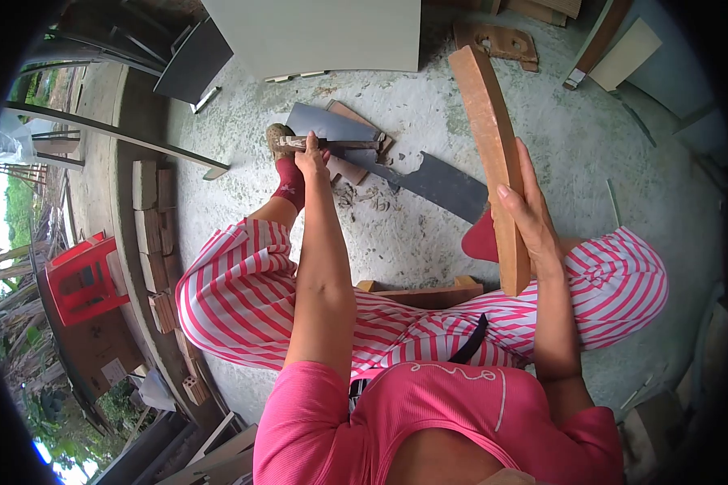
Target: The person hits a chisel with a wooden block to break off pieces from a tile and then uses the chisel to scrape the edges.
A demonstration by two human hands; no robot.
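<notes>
My right hand [531, 214] grips a long, slightly curved wooden piece [490, 141], thumb on its near face and fingers behind it. The piece stands up from beside my right thigh. My left hand [311, 156] reaches forward over the floor, fingers closed round the handle of a tool [295, 142]. The tool's dark end points right, above grey flat boards [328, 123]. A dark board [445, 184] lies on the floor between my feet, with small scraps near it.
Behind the boards stands a large pale panel [332, 36]. A red plastic stool [85, 279] and stacked bricks [150, 230] are at the left. A metal bar [121, 133] juts in from the left. A wooden block with holes [497, 42] lies at the back.
</notes>
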